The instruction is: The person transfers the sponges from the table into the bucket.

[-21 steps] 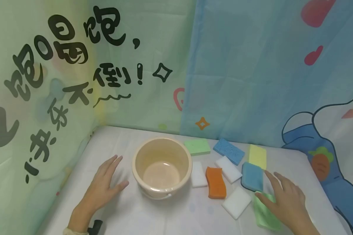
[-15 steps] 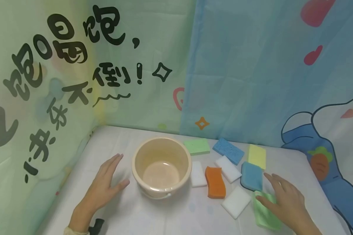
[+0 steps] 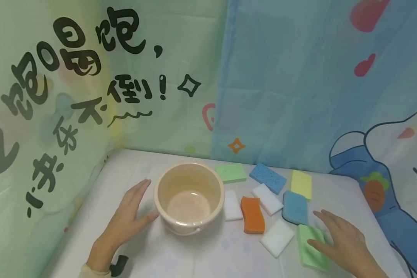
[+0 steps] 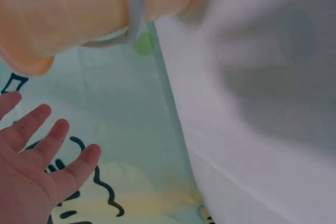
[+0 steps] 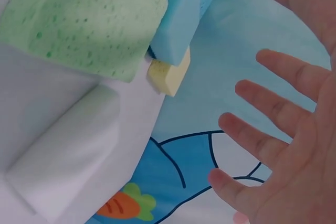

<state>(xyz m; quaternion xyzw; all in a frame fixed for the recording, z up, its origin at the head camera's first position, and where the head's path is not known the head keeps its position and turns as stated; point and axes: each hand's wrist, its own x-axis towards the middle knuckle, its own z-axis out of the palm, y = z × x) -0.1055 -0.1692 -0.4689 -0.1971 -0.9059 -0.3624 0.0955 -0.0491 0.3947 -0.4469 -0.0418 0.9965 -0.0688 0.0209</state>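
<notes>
A cream bucket (image 3: 175,227) stands upright on the white table, with nothing inside it. Just left of it is my left hand (image 3: 130,216), fingers straight and thumb apart; whether the thumb tip touches the bucket I cannot tell. The left wrist view shows the bucket's side (image 4: 63,14) and its pale handle (image 4: 135,3). My right hand (image 3: 345,243) hovers beside a light green sponge (image 3: 306,253), partly covering it. In the right wrist view that sponge (image 5: 89,24) lies apart from the spread fingers (image 5: 254,140). Both hands hold nothing.
Right of the bucket lie an orange wavy sponge (image 3: 253,216), a blue dark-edged sponge (image 3: 295,207), a yellow sponge (image 3: 301,185), another blue sponge (image 3: 267,178), another green one (image 3: 231,173) and several white pads (image 3: 277,237). A printed cloth (image 3: 281,96) hangs behind.
My left hand has moved right, closer to the bucket. My right hand has shifted slightly right and toward me, uncovering more of the green sponge. The head view has shifted a little.
</notes>
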